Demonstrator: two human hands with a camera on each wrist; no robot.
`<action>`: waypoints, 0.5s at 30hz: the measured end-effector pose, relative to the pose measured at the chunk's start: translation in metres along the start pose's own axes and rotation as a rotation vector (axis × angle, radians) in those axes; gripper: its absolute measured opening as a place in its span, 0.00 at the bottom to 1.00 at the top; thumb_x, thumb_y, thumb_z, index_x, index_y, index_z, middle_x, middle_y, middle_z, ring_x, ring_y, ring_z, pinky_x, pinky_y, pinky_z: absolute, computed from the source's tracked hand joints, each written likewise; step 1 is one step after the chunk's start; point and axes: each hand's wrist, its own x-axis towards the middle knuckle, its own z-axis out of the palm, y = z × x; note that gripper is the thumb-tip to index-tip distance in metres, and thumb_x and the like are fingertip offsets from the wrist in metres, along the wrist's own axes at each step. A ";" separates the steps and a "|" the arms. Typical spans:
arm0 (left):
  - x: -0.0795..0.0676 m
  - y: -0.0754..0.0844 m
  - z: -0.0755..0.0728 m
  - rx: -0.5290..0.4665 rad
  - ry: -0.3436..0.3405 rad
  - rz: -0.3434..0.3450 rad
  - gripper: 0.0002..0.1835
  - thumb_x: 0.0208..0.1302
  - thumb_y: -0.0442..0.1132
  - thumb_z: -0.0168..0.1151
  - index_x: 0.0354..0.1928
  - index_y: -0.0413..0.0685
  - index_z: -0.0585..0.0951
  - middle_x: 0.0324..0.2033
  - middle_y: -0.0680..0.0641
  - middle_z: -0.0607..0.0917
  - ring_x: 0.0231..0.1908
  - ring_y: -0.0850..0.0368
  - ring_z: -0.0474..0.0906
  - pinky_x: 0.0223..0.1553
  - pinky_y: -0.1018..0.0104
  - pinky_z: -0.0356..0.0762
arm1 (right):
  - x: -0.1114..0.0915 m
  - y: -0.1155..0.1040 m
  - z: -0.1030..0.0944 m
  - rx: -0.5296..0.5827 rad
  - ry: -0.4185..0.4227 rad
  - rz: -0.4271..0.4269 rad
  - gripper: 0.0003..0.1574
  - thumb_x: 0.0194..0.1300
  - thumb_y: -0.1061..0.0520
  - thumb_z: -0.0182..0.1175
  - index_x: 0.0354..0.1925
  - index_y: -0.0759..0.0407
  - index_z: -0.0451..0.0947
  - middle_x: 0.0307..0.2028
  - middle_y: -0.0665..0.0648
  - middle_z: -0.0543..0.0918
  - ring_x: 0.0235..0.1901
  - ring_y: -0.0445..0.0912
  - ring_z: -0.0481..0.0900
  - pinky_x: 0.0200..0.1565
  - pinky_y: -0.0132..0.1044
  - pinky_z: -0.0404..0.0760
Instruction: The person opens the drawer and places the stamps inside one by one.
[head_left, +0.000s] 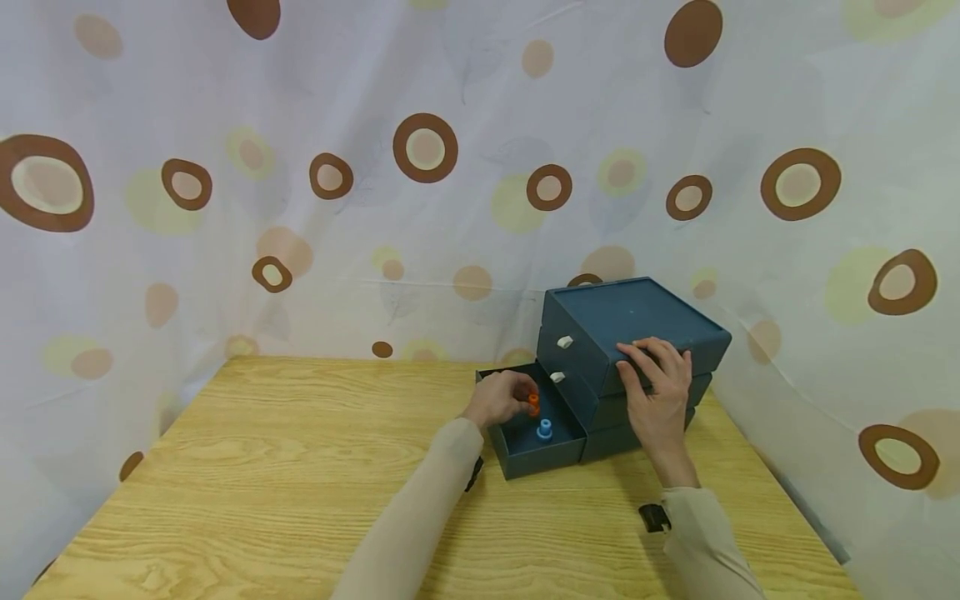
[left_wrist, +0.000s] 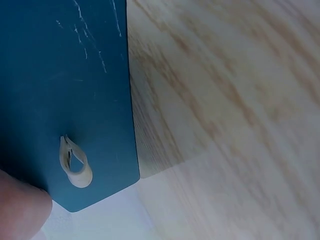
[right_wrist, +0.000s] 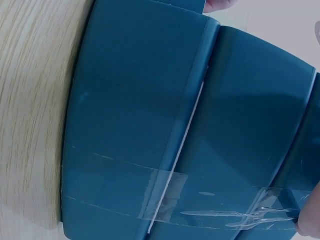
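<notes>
A blue-grey three-tier drawer unit (head_left: 633, 310) stands on the table, its bottom drawer (head_left: 542, 458) pulled out to the left. My left hand (head_left: 495, 400) reaches over that drawer and pinches a small orange stepped peg (head_left: 533, 401) between thumb and fingers. Just nearer to me, a light blue stepped peg (head_left: 545, 428) stands upright on the drawer floor. My right hand (head_left: 662, 398) rests on the unit's top edge, fingers over the top and palm along the near side. In the left wrist view, the drawer front carries a whitish loop handle (left_wrist: 80, 172).
Two more white loop handles (head_left: 565, 342) show on the upper drawers. Clear tape (right_wrist: 215, 212) runs across the tiers on the unit's side. Wood-grain table (head_left: 300, 467) extends left of the unit. A patterned curtain (head_left: 465, 242) hangs behind and to the right.
</notes>
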 end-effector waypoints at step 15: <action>0.000 -0.002 0.002 -0.010 0.001 0.004 0.19 0.58 0.42 0.72 0.53 0.53 0.84 0.45 0.53 0.89 0.45 0.60 0.84 0.51 0.63 0.79 | -0.001 0.002 0.000 -0.005 -0.006 -0.008 0.13 0.63 0.58 0.65 0.47 0.57 0.87 0.48 0.65 0.81 0.58 0.59 0.71 0.71 0.66 0.39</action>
